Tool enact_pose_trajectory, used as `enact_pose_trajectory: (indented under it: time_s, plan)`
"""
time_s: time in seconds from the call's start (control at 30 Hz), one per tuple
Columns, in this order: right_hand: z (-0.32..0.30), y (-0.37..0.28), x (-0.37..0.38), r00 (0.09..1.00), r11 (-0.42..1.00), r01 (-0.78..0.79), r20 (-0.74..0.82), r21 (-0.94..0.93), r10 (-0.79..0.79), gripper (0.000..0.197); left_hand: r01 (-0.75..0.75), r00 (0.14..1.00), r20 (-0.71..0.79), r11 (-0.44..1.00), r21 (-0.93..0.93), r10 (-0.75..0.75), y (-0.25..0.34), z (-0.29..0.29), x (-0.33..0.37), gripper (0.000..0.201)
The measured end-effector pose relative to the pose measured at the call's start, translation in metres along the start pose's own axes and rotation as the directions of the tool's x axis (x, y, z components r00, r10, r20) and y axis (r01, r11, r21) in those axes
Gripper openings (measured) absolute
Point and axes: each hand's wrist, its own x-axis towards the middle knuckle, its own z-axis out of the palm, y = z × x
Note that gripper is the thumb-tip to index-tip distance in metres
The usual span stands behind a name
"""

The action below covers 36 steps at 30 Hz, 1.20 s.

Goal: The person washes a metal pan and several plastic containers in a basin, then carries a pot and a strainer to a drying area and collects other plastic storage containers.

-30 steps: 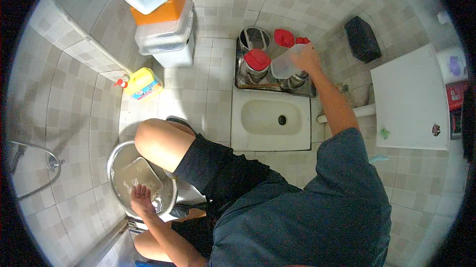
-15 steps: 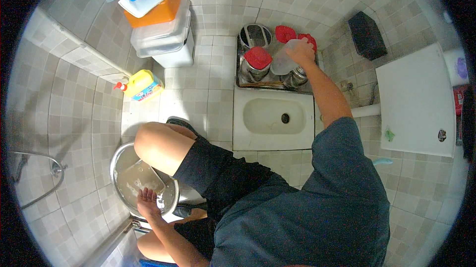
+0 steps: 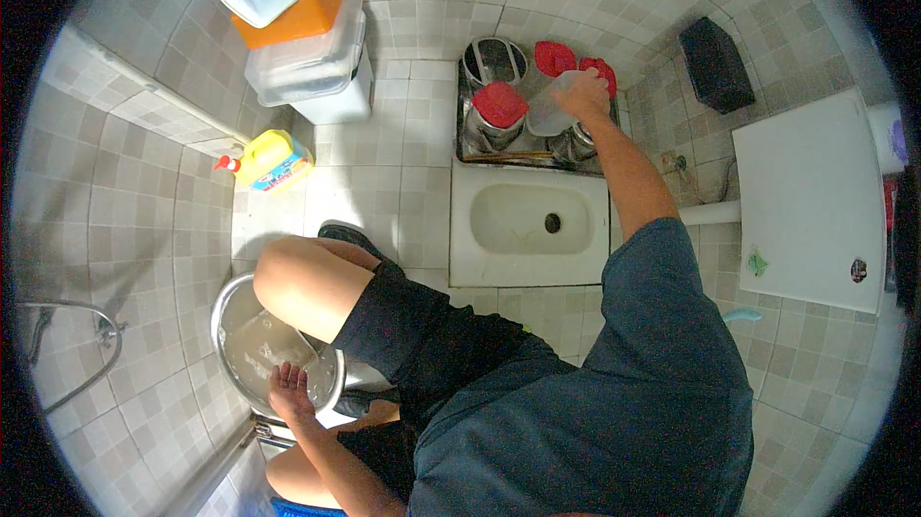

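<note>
Head view: right hand (image 3: 582,95) grips clear container (image 3: 552,109).

A small tiled home bathroom or washroom: pale square tiles (image 3: 403,162) cover floor and walls, and a white ceramic squat toilet pan (image 3: 530,223) is set into the floor. A round steel basin of cloudy water (image 3: 264,349), a yellow detergent bottle with a red cap (image 3: 267,160) and stacked plastic storage tubs (image 3: 305,57) stand on the floor.

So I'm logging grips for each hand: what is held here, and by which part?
The right hand grips a clear plastic container at its upper end. The left hand holds nothing; it rests open in the metal basin.
</note>
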Motion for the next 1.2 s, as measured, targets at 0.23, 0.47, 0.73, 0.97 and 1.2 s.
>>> enact_pose_trajectory:
  time_s: [0.23,0.47,0.73,0.97,1.2]
  plan:
    - [0.017,0.009,0.009,1.0,1.0,0.013,-0.005,0.005,-0.013,0.09,0.034,0.999,0.015,0.999,-0.004,-0.033,-0.002,0.005,-0.003,0.052]
    - [0.01,-0.007,0.001,0.996,1.0,-0.016,0.082,-0.018,0.017,0.088,0.042,0.999,-0.027,0.999,0.003,-0.042,-0.005,0.004,-0.008,0.047]
    - [0.045,0.019,0.016,0.993,0.999,-0.033,0.111,0.01,0.031,0.092,-0.054,0.997,-0.054,0.991,0.119,0.061,-0.015,0.004,-0.011,0.045]
    - [0.113,0.052,0.049,0.999,0.997,-0.034,-0.012,-0.071,0.033,0.101,-0.126,0.991,0.0,0.918,0.375,0.136,-0.046,-0.051,0.021,0.044]
    - [0.106,0.028,0.031,0.97,0.973,-0.216,0.13,0.078,0.205,0.105,-0.047,0.981,-0.155,0.926,0.375,0.113,-0.047,-0.063,0.005,0.038]
